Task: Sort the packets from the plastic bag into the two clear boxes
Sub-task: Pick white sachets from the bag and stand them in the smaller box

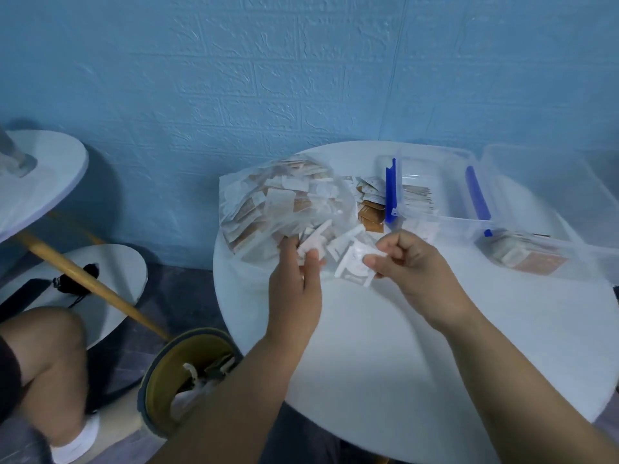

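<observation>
Hands (296, 283) with packets (355, 266) at bag (268, 209) edge

Round white tabletop (385, 346) set against a blue wall embossed like brickwork (301, 78). To the left, another round white tabletop (50, 169), and below it a white round disc (110, 266) bearing a black object (75, 277). Slanted across that disc, a wooden pole (127, 309). On the dark grey floor (181, 296), a dark-rimmed round bin with yellow inner wall (167, 380), white scraps inside. Far left, a bare knee (43, 346) above a white shoe (80, 437).
</observation>
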{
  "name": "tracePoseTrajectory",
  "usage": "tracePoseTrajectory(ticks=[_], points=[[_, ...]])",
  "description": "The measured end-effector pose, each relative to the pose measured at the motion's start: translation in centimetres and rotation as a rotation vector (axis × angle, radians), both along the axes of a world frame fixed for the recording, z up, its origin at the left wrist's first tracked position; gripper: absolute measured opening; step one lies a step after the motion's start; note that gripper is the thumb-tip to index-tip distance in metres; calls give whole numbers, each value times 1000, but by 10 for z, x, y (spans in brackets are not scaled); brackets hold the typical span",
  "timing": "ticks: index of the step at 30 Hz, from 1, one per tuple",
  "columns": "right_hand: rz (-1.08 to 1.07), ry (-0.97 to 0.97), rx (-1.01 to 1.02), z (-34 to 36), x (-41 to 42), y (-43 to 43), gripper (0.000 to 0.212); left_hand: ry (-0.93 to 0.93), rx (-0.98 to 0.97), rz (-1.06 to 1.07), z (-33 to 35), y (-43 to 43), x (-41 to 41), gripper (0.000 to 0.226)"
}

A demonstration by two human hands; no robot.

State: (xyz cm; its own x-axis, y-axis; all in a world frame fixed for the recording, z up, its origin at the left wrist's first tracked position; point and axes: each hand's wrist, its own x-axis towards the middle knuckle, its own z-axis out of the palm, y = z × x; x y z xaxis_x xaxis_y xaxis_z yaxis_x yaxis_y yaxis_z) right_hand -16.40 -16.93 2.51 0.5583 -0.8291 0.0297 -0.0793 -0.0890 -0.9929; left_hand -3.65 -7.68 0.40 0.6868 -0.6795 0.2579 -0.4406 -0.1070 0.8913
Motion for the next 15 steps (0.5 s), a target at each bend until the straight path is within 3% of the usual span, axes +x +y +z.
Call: tracePoseTrajectory(ticks=[6,11,15], points=[[-81,116,-42,-18,-50,-1,17,290,13,-229,-18,-15,-46,23],[-112,143,-144,-33,-71,6,18,-6,173,-444,-21,-15,-54,30],[-150,170,-285,-39,-70,10,16,-87,224,-482,-23,-17,-56,40]])
